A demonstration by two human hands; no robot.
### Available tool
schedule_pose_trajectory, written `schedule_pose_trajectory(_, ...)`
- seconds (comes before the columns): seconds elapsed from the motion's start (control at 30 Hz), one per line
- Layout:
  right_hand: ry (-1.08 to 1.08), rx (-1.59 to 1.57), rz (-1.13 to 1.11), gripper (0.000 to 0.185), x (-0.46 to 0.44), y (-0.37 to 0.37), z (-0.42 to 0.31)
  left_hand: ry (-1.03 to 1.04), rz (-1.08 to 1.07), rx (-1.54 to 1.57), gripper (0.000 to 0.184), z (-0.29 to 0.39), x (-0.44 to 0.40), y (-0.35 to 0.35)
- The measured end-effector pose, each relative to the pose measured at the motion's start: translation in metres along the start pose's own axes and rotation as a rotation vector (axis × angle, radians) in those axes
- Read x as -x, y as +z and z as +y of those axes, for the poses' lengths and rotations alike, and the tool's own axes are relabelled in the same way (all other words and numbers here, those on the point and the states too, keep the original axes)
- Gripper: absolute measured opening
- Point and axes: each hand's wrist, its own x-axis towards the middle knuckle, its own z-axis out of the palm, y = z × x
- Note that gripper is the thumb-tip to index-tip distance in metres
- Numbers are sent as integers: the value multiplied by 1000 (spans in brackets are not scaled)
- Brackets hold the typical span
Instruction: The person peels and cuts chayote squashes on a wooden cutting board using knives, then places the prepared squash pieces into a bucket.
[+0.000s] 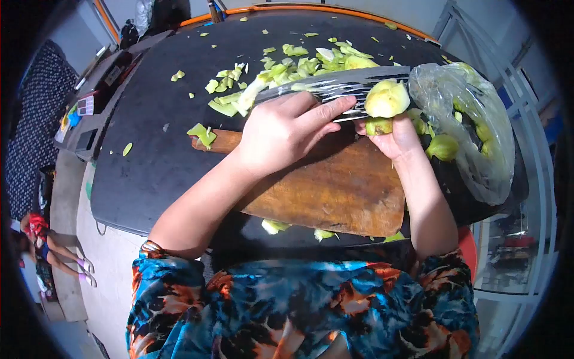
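Observation:
A wide knife with a wet, streaked blade is held by my left hand, whose fingers lie against it; the handle is hidden. My right hand is closed around a partly peeled green fruit, pale on top with green skin lower down. The blade's end is close to this fruit; I cannot tell whether they touch. Below both hands lies a wooden cutting board. Pale green peelings are heaped behind the blade, and one piece of peel rests by the board's handle.
On the right, a clear plastic bag holds several green fruits, with a green fruit at its near side. Scraps are scattered over the black table. Part of a red object shows beneath its right edge. A person's legs appear far left.

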Motion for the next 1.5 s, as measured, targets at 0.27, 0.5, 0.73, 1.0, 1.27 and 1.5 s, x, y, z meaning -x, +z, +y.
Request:
schedule_pose_trajectory(0.27,-91,135,72,46,3,10,-7,-28,-45,-7,51,0,-3,0)
schedule_pose_trajectory(0.5,-113,418,-164,68,15,53,-7,-495,285,53,31,-63,9,-20)
schedule_pose_trajectory(0.73,59,-3,-47,57,4,33,-10,-530,154,248,30,-16,-4,-13)
schedule_pose_trajectory(1.0,42,-46,147,42,1,11,0,-137,-81,77,42,11,-5,-8)
schedule_pose_trajectory(1.27,11,-64,-154,43,1,2,-1,7,-41,13,50,3,1,-1)
schedule_pose_trajectory(1.5,-10,117,-371,72,14,53,-6,-522,177,-125,31,-66,14,-20)
